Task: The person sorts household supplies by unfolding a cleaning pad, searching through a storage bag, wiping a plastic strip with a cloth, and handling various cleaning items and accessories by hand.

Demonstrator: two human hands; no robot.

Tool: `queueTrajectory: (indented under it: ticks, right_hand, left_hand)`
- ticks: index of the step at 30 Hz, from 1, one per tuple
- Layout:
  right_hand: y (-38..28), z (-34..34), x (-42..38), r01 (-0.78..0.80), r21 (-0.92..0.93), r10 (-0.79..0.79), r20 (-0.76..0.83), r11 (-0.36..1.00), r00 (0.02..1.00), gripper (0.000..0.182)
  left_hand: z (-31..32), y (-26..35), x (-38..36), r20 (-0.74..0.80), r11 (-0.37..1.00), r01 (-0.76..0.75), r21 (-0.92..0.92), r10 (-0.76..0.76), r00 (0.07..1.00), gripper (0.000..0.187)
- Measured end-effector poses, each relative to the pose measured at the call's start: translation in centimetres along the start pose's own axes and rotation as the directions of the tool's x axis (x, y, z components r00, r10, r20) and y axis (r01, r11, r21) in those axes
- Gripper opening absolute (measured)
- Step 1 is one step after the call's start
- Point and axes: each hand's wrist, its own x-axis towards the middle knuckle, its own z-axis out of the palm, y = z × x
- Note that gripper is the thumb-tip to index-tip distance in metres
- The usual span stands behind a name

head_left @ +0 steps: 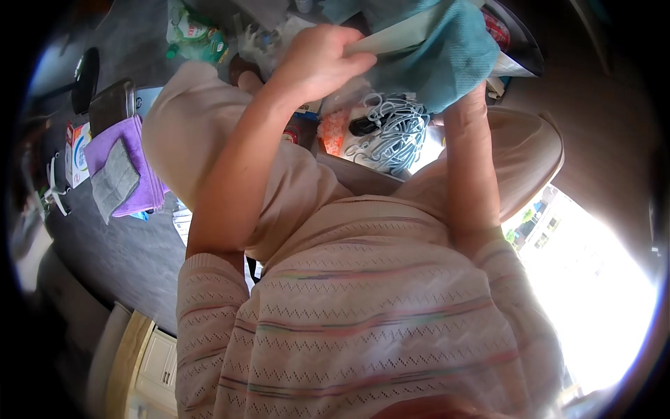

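Observation:
My left hand (321, 61) is closed in a pinch on the pale edge of a teal cloth (457, 52), at the top of the head view. The cloth drapes over my right hand (471, 105), leaving only the wrist and heel of the hand showing. My right fingers are hidden, so their grip does not show. Below the cloth, between my knees, lies a tangled bundle of pale blue wire hangers (398, 136). An orange and white patterned item (334, 130) is beside them.
A purple cloth (129, 171) with a grey cloth (117, 180) on it lies at left, by a white and blue box (78, 153). Green-labelled packaging (199, 38) is at the upper left. A wooden-edged cabinet (155, 359) stands lower left. Bright light comes in at right.

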Motion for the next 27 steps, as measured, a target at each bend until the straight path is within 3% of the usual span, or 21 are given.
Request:
queueTrajectory:
  ticks: [1, 2, 3, 6, 7, 8, 9, 10, 11, 14, 17, 20, 22, 24, 26, 27]
  right_hand:
    - [-0.6, 0.1, 0.0, -0.183, 0.46, 0.204, 0.004, 0.869, 0.979, 0.015]
    - [-1.1, 0.0, -0.1, -0.297, 0.807, 0.376, 0.101, 0.511, 0.921, 0.016]
    - [-1.3, -0.2, -0.2, -0.315, 0.849, 0.412, 0.129, 0.425, 0.902, 0.021]
    - [-1.0, -0.9, 0.0, -0.356, 0.76, 0.459, 0.086, 0.543, 0.884, 0.018]
    - [0.1, -1.1, 0.2, -0.23, 0.515, 0.26, 0.015, 0.825, 0.965, 0.024]
    - [0.4, -1.7, 0.3, -0.03, 0.101, 0.034, -0.033, 0.994, 0.999, 0.028]
    - [0.0, -2.3, 0.7, 0.19, -0.331, -0.193, 0.023, 0.924, 0.981, 0.032]
    - [-0.8, -2.7, 1.1, 0.377, -0.678, -0.366, 0.169, 0.631, 0.915, 0.036]
    - [-2.1, -2.3, 1.4, 0.349, -0.693, -0.346, 0.152, 0.631, 0.926, 0.044]
    - [-1.4, -2.3, 1.3, 0.435, -0.673, -0.448, 0.169, 0.598, 0.878, 0.037]
    - [0.7, -1.5, 0.8, 0.172, -0.392, -0.171, 0.036, 0.904, 0.985, 0.031]
    - [-2.3, -1.7, 1.3, 0.186, -0.534, -0.24, -0.034, 0.825, 0.97, 0.026]
    - [0.4, -0.6, 1.4, -0.025, -0.403, -0.049, -0.173, 0.915, 0.984, 0.029]
    - [1.2, -0.8, 1.4, 0.003, -0.45, -0.089, -0.169, 0.893, 0.982, 0.032]
    - [-2.0, -2.0, 1.9, 0.264, -0.649, -0.341, 0.007, 0.713, 0.94, 0.034]
    - [-1.9, -2.0, 1.7, 0.245, -0.648, -0.326, -0.006, 0.721, 0.945, 0.036]
  left_hand:
    - [-0.1, -0.1, 0.2, 0.016, 0.996, 0.024, 0.082, -0.026, 1.0, 0.027]
    - [-0.3, -0.6, 0.4, 0.022, 1.0, 0.005, 0.013, -0.005, 1.0, 0.028]
    - [-0.5, -1.1, 0.6, 0.027, 0.998, -0.015, -0.056, 0.016, 1.0, 0.028]
    - [-1.4, -1.6, 0.6, 0.08, 0.977, -0.045, -0.207, 0.063, 0.995, 0.026]
    - [-1.6, -1.8, 0.6, 0.101, 0.964, -0.062, -0.258, 0.091, 0.991, 0.025]
    - [-1.8, -1.9, 0.6, 0.119, 0.948, -0.077, -0.31, 0.118, 0.986, 0.024]
    - [-1.8, -1.9, 0.5, 0.103, 0.937, -0.093, -0.338, 0.135, 0.985, 0.025]
    - [-1.9, -2.0, 0.4, 0.086, 0.924, -0.11, -0.366, 0.152, 0.985, 0.025]
    - [-1.9, -2.0, 0.3, 0.069, 0.91, -0.127, -0.394, 0.167, 0.983, 0.026]
    - [-2.0, -2.2, 0.3, -0.039, 0.95, -0.201, -0.24, 0.197, 0.98, 0.031]
    - [-2.3, -2.4, 0.1, -0.108, 0.96, -0.246, -0.132, 0.233, 0.967, 0.032]
    - [-2.5, -2.1, -0.2, -0.109, 0.968, -0.2, -0.155, 0.184, 0.977, 0.032]
    - [-3.0, -2.0, -0.4, -0.048, 0.941, -0.168, -0.293, 0.161, 0.986, 0.032]
    - [-3.2, -1.9, -0.5, 0.01, 0.897, -0.15, -0.415, 0.17, 0.985, 0.033]
    - [-3.3, -1.9, -0.7, 0.061, 0.84, -0.145, -0.523, 0.207, 0.976, 0.033]
    - [-3.3, -1.8, -0.8, 0.083, 0.842, -0.136, -0.523, 0.209, 0.974, 0.033]
